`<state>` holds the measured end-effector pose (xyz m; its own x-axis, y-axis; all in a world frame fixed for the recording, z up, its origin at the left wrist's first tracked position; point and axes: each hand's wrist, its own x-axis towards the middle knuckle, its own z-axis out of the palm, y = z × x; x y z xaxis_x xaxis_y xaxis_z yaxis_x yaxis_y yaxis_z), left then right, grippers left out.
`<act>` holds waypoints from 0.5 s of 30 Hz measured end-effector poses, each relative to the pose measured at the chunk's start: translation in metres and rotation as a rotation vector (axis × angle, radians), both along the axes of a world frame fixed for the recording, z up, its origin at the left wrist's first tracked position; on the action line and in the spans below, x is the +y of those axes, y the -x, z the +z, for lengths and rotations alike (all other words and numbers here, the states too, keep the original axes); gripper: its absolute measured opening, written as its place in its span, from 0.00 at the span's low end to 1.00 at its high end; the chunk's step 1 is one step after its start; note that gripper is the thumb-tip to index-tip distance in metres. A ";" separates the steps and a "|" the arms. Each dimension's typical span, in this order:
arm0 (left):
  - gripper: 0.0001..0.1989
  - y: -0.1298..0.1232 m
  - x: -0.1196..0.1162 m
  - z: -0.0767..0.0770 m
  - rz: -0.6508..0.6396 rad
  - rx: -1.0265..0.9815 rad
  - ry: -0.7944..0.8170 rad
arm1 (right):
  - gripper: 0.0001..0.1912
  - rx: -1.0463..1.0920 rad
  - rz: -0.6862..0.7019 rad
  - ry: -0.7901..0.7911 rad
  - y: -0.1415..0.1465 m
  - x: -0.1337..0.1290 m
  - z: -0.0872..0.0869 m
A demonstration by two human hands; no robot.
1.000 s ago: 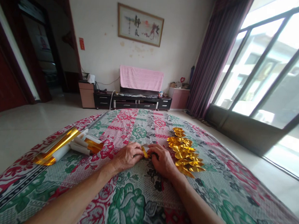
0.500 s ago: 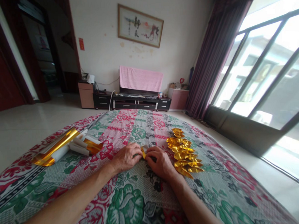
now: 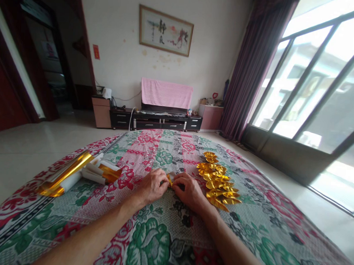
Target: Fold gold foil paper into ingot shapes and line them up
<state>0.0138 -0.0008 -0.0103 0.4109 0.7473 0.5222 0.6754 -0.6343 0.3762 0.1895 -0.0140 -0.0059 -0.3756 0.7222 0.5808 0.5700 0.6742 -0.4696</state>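
Between my two hands is a small piece of gold foil paper (image 3: 170, 178), its pale side partly showing. The fingers of my left hand (image 3: 154, 185) pinch its left side. My right hand (image 3: 189, 189) has its thumb and fingers closed on the right side. Much of the paper is hidden behind the fingertips. To the right lies a row of folded gold paper pieces (image 3: 218, 180) with pointed ends. On the left are gold paper sheets (image 3: 71, 172), loosely rolled, with white undersides, beside a smaller stack of curled gold paper (image 3: 102, 172).
A patterned cloth (image 3: 149, 241) in red, green and grey covers the surface under my hands. Beyond it stands a low black cabinet (image 3: 162, 122) below a pink cloth (image 3: 166, 93). Large windows (image 3: 310, 84) and a purple curtain (image 3: 242, 72) are on the right.
My left hand's fingers have shifted slightly on the gold foil paper. My right hand stays nearly still, and the papers on both sides have not moved.
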 end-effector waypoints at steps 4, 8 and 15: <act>0.06 -0.003 0.000 -0.003 0.041 -0.008 -0.015 | 0.07 -0.007 0.000 0.008 -0.001 0.001 -0.001; 0.06 -0.004 0.000 -0.004 0.056 -0.016 -0.006 | 0.07 -0.013 0.006 0.020 -0.001 0.001 0.000; 0.05 -0.004 0.002 -0.009 0.081 -0.034 0.011 | 0.08 -0.011 -0.007 0.037 -0.002 0.002 0.000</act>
